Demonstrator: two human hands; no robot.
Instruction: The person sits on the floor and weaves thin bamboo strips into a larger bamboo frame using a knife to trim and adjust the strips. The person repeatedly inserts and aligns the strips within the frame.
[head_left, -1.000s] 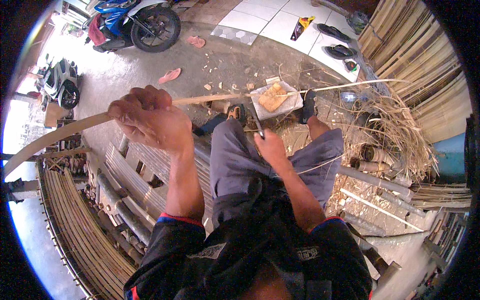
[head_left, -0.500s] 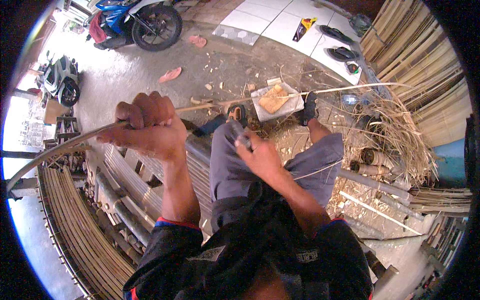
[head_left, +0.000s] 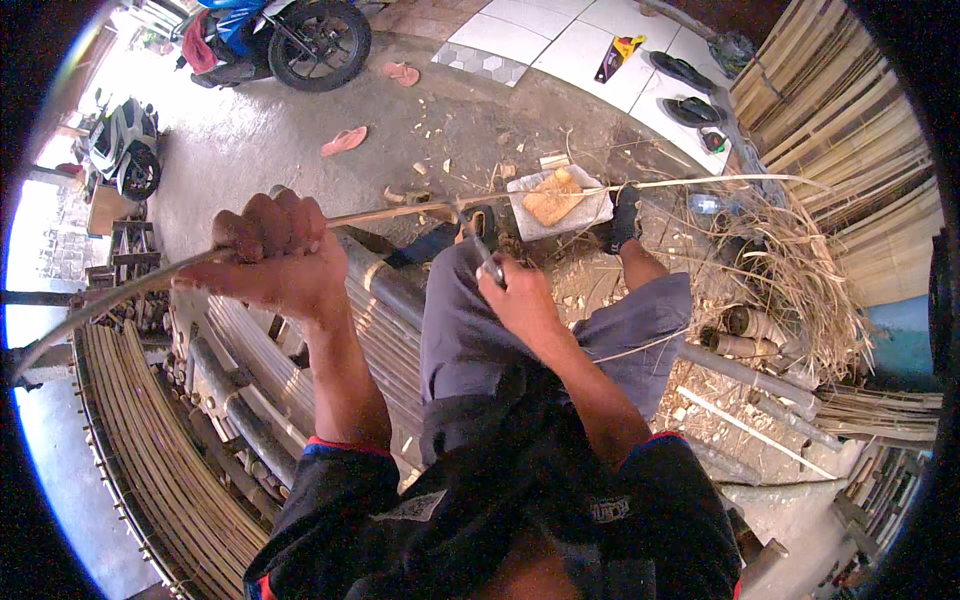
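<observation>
I've got left grip (head_left: 285, 262) clenched round strip (head_left: 390, 211), beyond the knees (head_left: 458, 275); right grip (head_left: 522, 303) holds knife (head_left: 484, 252) at or just beside it. Shavings (head_left: 810, 300) heaped right; I'd call trimming underway, remainder unclear.

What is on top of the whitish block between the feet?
A tan piece lies on the whitish block; a long strip crosses over. Whatever the piece covers is hidden.

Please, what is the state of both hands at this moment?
Left hand: closed, holding a long thin strip.
Right hand: closed, holding a knife.
</observation>
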